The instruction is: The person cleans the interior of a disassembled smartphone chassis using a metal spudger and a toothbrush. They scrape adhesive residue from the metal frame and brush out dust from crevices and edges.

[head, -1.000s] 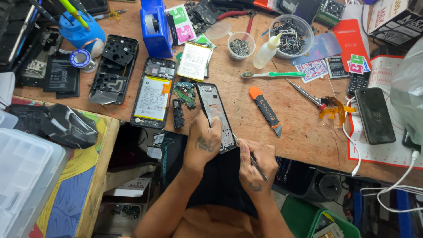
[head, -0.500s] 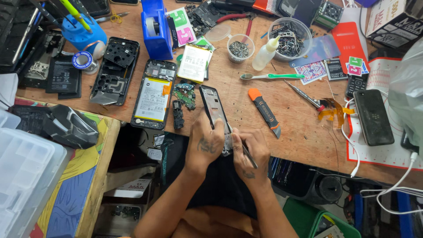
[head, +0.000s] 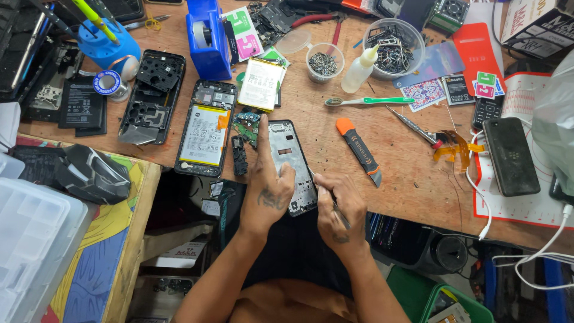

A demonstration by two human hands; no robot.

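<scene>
A bare grey phone frame [head: 291, 157] lies at the front edge of the wooden workbench [head: 400, 173]. My left hand [head: 269, 179] rests on its left side, forefinger stretched up along the edge, holding it down. My right hand [head: 338, 206] is closed around a thin metal tool [head: 326, 191] whose tip points at the frame's lower right edge. An opened phone with a white battery [head: 206, 128] lies just left of the frame, with a small green circuit board [head: 246, 125] between them.
An orange-tipped utility knife [head: 360, 149] lies right of the frame. Farther back are a green toothbrush [head: 362, 101], a small bottle [head: 360, 69], cups of screws [head: 324, 61], a blue tape dispenser [head: 206, 36]. A black phone [head: 510, 155] and white cable [head: 478, 191] sit right.
The phone frame was tilted up in both hands half a second ago; now it lies flat on the bench again. My left hand has spread along its left edge.
</scene>
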